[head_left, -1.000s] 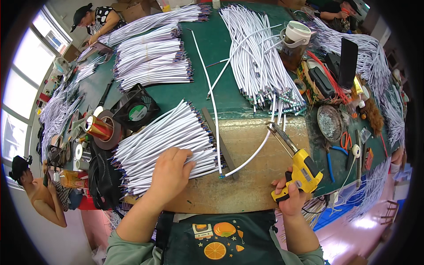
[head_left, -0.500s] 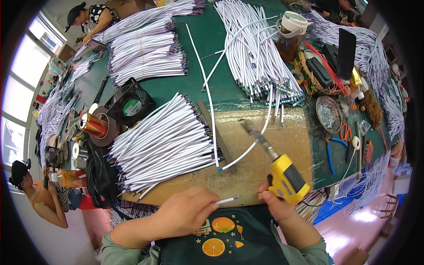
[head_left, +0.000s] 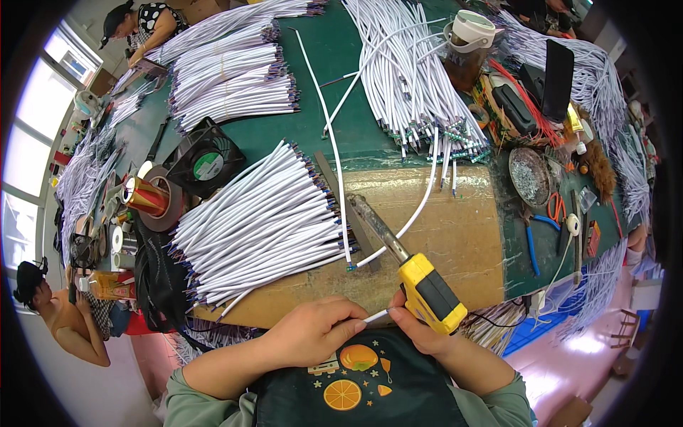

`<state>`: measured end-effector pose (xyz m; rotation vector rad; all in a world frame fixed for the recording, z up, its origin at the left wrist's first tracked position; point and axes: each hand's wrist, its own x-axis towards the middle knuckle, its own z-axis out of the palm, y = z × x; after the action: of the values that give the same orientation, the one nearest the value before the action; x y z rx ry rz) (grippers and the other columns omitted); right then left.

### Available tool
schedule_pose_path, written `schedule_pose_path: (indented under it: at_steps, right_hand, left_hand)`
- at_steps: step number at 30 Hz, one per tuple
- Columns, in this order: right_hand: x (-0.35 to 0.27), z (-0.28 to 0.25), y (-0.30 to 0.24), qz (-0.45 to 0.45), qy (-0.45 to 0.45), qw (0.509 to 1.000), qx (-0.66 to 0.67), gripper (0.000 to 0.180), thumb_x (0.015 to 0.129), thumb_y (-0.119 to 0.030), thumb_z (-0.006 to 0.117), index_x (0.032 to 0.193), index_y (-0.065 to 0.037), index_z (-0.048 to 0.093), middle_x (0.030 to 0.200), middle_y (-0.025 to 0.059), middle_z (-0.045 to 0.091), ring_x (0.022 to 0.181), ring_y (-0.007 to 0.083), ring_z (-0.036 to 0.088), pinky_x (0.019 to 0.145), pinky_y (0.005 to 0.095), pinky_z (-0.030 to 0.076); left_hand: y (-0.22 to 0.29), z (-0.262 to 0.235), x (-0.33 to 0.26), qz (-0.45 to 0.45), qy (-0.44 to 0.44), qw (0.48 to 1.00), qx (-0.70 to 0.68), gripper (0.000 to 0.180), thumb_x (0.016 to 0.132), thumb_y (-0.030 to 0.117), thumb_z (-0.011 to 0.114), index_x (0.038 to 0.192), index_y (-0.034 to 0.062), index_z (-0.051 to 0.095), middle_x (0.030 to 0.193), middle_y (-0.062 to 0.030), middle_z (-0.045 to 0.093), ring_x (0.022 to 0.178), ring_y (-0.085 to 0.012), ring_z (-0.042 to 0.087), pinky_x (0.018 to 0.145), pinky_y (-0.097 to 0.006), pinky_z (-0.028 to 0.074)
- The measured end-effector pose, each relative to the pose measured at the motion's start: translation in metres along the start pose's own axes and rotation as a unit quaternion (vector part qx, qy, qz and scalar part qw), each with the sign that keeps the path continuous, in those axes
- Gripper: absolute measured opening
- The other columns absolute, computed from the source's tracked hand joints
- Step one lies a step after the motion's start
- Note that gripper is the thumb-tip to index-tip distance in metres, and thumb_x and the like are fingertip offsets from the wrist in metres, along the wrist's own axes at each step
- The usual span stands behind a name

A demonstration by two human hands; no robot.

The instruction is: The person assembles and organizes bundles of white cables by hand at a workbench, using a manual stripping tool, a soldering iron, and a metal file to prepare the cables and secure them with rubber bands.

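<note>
The wire (head_left: 376,317), at the near edge of the bench (head_left: 299,132), is pinched by the fingers of the left hand (head_left: 318,331) and right hand (head_left: 421,334), the latter also gripping the soldering gun (head_left: 430,293), and looks unfinished, with the near bundle (head_left: 260,228) seemingly left and the green-ended pile (head_left: 405,85) seemingly done.

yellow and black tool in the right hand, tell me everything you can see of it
The yellow and black tool looks like a soldering gun: a yellow, plastic-looking body with dark panels and a long, straight metal barrel, brownish toward its far end. It rests in the right hand, the barrel slanting away and leftward above the brown board. The grip is mostly hidden; whether the tip touches anything, or is hot, cannot be told.
</note>
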<state>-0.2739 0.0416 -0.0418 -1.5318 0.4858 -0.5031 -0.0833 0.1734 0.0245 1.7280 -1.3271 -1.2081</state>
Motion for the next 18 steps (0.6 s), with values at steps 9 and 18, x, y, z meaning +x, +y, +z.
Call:
schedule_pose_path:
  at_steps: [9, 18]
  right_hand:
    - [-0.008, 0.01, 0.013, 0.037, -0.005, 0.999, 0.027, 0.028, 0.083, -0.002, 0.071, 0.107, 0.002, 0.057, 0.085, 0.0074, 0.064, 0.076, 0.0167, 0.063, 0.07, 0.0284, 0.05]
    - [-0.015, 0.01, 0.013, 0.078, 0.016, 0.995, 0.061, 0.024, 0.084, -0.003, 0.071, 0.105, -0.002, 0.059, 0.086, 0.0034, 0.064, 0.077, 0.0108, 0.061, 0.069, 0.0263, 0.049]
  left_hand:
    - [0.009, 0.005, 0.008, -0.091, 0.003, 0.99, -0.107, 0.021, 0.095, 0.021, 0.061, 0.105, 0.0034, 0.063, 0.084, -0.0076, 0.063, 0.075, -0.0189, 0.062, 0.067, -0.032, 0.049]
    - [-0.023, -0.008, 0.014, -0.082, 0.203, 0.969, -0.115, 0.016, 0.092, 0.016, 0.064, 0.099, 0.002, 0.065, 0.08, -0.0062, 0.063, 0.068, -0.0129, 0.057, 0.064, -0.028, 0.047]
